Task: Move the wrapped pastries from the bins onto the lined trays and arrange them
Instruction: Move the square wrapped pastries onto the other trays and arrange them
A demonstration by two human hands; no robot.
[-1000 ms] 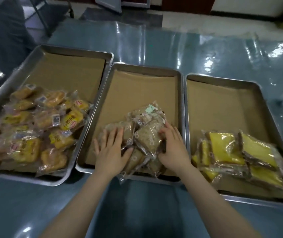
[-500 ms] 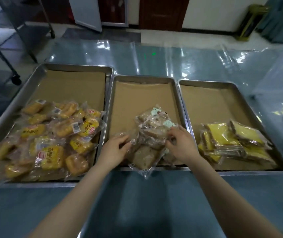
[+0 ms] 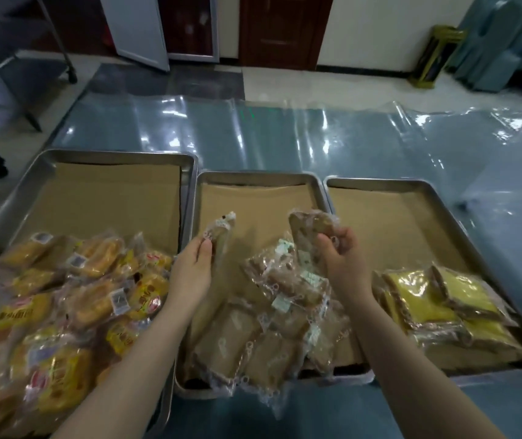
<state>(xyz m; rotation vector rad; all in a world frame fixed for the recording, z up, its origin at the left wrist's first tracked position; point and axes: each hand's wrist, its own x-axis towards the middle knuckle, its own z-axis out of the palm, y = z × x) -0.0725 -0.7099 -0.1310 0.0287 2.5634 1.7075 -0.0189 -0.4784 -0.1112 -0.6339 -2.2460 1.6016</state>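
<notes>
Left hand (image 3: pixel 190 270), right hand (image 3: pixel 342 258) aloft, probably with pastries (image 3: pixel 305 231)

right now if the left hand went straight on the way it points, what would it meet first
The left hand, holding a brown wrapped pastry, points toward the far end of the middle tray. Only bare paper liner lies that way; probably the far rim first, though its height is unclear.

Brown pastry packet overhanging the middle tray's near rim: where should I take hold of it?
Likely best: pinch the brown pastry packet by its clear wrapper end, which juts past the middle tray rim, from the near side; its body is crowded by other packets.
</notes>
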